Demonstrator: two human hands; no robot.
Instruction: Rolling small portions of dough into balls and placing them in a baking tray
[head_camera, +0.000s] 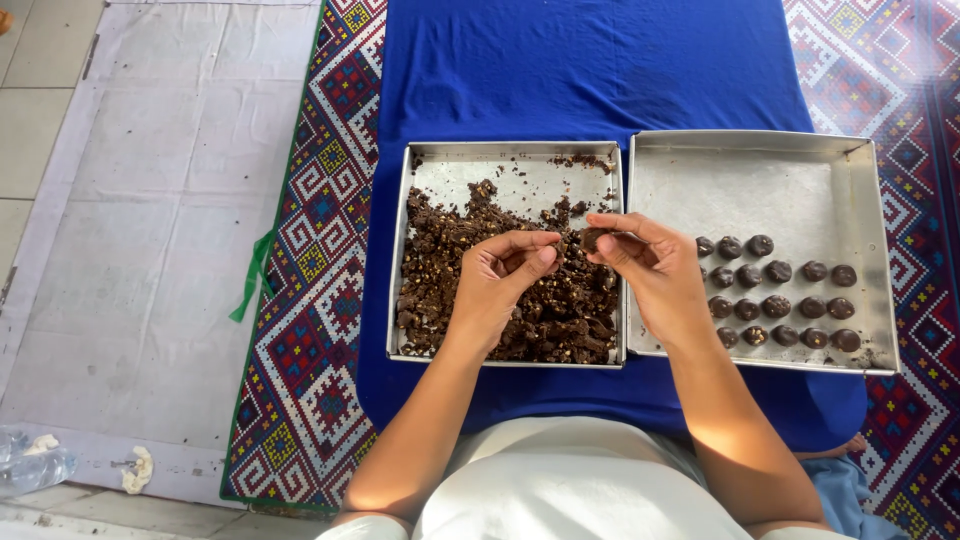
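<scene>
A square metal tray (500, 160) on the left holds a heap of dark brown crumbly mixture (450, 260). Beside it, a second metal tray (760, 180) carries several dark rolled balls (780, 300) in rows at its near right. My right hand (650, 275) pinches a small dark lump (593, 238) between its fingertips, above the seam between the trays. My left hand (500, 285) hovers over the mixture with fingers curled, its fingertips close to the lump; whether it holds any mixture is hidden.
Both trays rest on a blue cloth (590, 70) spread over a patterned woven mat (320, 200). Pale sheeting (170, 200) covers the floor at left, with a green strip (252, 275) at the mat's edge and a clear plastic bottle (30, 465) at the near left.
</scene>
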